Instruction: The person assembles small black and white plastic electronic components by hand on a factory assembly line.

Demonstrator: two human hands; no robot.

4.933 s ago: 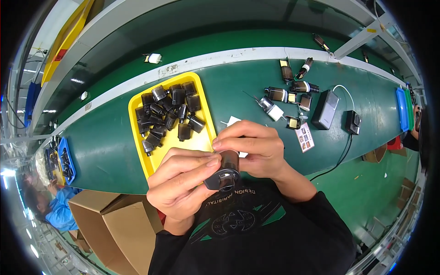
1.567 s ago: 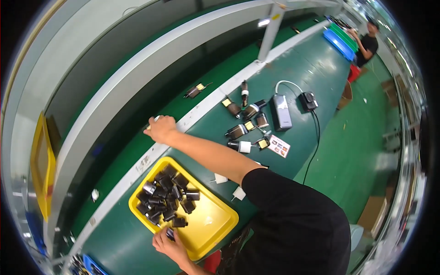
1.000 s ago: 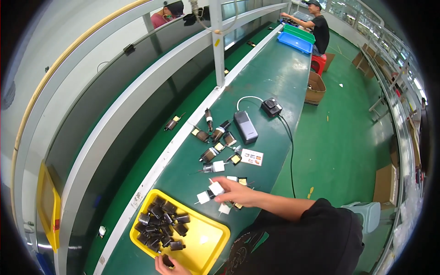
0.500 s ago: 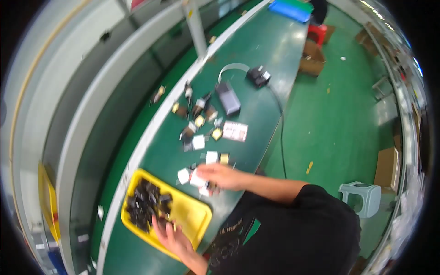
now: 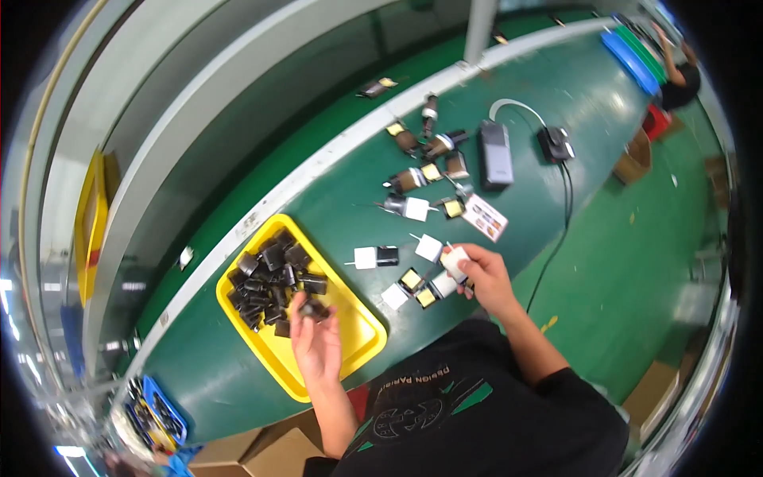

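Note:
Over the yellow tray (image 5: 362, 343), my left hand (image 5: 318, 350) is raised with its fingers closed round a small black block-shaped part (image 5: 315, 309). Many similar black parts (image 5: 262, 274) are heaped at the tray's far left. To the right, my right hand (image 5: 489, 278) pinches a small white square piece (image 5: 455, 261) with a thin lead at its top. Just beside that hand lie more white square pieces (image 5: 429, 247) and two dark pieces with yellow squares (image 5: 411, 279). A white piece joined to a black block (image 5: 377, 257) lies between the tray and these.
Farther along the green bench sit brown-and-yellow parts (image 5: 409, 179), a printed card (image 5: 484, 217), a grey box-shaped device (image 5: 497, 155) and a black adapter (image 5: 555, 145) with a cable over the edge. Blue trays (image 5: 633, 62) and another person (image 5: 679, 83) are at the far end.
The view has turned, so the bench now runs more sideways. My left hand shows above the heap with a black part, and my right hand has a white piece lifted in its fingers.

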